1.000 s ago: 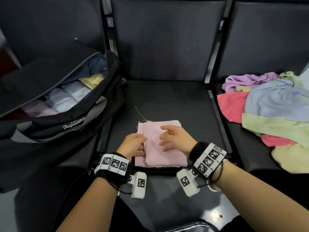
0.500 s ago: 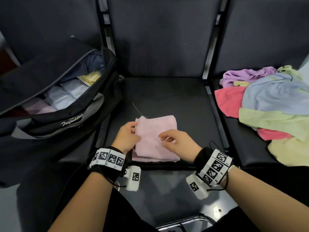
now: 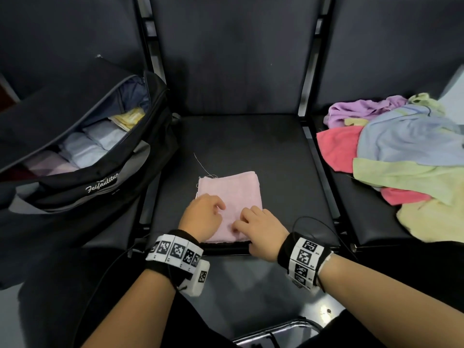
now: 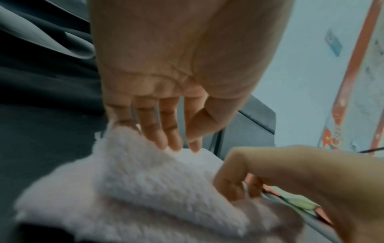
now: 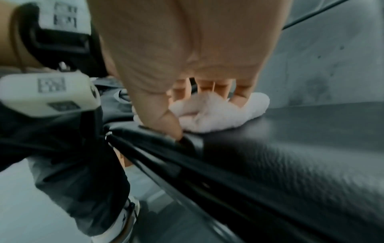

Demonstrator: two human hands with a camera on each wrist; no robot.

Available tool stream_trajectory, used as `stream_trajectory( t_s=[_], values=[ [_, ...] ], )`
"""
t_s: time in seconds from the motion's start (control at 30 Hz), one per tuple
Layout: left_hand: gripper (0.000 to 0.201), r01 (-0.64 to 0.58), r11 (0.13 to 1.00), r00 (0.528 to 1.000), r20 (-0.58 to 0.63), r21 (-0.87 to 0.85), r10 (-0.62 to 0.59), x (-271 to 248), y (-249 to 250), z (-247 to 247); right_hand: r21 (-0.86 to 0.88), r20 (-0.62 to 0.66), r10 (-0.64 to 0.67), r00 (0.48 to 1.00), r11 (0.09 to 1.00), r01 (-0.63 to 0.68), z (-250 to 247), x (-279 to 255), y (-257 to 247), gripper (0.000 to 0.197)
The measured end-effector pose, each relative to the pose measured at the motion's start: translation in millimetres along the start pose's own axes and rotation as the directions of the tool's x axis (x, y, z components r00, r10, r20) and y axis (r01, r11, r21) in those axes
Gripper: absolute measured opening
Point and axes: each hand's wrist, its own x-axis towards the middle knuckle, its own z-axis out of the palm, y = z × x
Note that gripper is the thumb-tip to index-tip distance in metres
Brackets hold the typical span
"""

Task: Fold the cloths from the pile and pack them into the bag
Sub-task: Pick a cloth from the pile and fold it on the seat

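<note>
The folded pink cloth [image 3: 229, 197] lies on the middle seat [image 3: 276, 159]. The left hand [image 3: 200, 217] and right hand [image 3: 261, 228] press it with bent fingers; neither grip closes around it. If lifted loosely toward the bag [image 3: 82, 156], it could fall open.

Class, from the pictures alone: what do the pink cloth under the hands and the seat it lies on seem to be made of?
Pink cloth: soft terry-like towelling, matt; its fuzzy looped nap and a loose thread at one corner show this. Seat: probably faux leather or vinyl, dark with a slight sheen; the right wrist view shows a fine pebbled grain. Real leather cannot be ruled out.
</note>
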Motion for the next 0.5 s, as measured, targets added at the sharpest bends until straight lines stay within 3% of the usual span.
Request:
stream_trajectory(
  t_s=[0.07, 0.17, 0.27, 0.37, 0.43, 0.5],
  values=[
    [0.024, -0.022, 0.995, 0.991, 0.134, 0.099, 0.009, -5.8, 9.1, 8.5, -0.07, -0.012, 0.017, 1.0, 0.997, -0.017, 6.1, 1.3, -1.7, 0.044],
    [0.039, -0.013, 0.959, 0.987, 0.16, 0.282, -0.033, -11.2, 16.4, 18.2, -0.072, -0.029, 0.037, 0.999, 0.997, -0.039, 7.8, 8.0, 1.4, 0.042],
    [0.048, -0.043, 0.936, 0.985, 0.172, 0.349, -0.019, -11.6, 17.2, 21.4, 0.159, -0.002, 0.13, 0.991, 0.979, -0.128, -6.1, 15.5, 7.8, 0.029],
    [0.044, -0.065, 0.9, 0.994, 0.109, 0.432, 0.02, -10.7, 13.7, 25.5, 0.508, -0.122, 0.202, 0.972, 0.854, -0.114, -23.3, 12.6, 18.0, 0.017],
    [0.029, -0.069, 0.893, 0.998, 0.029, 0.444, 0.063, -8.3, 14.0, 27.8, 0.59, -0.176, 0.237, 0.955, 0.802, -0.09, -27.5, 8.6, 22.7, 0.017],
    [0.022, -0.078, 0.903, 0.996, 0.005, 0.422, 0.084, -5.7, 14.1, 27.0, 0.546, -0.165, 0.227, 0.96, 0.831, -0.103, -25.7, 5.5, 20.2, 0.028]
  ],
)
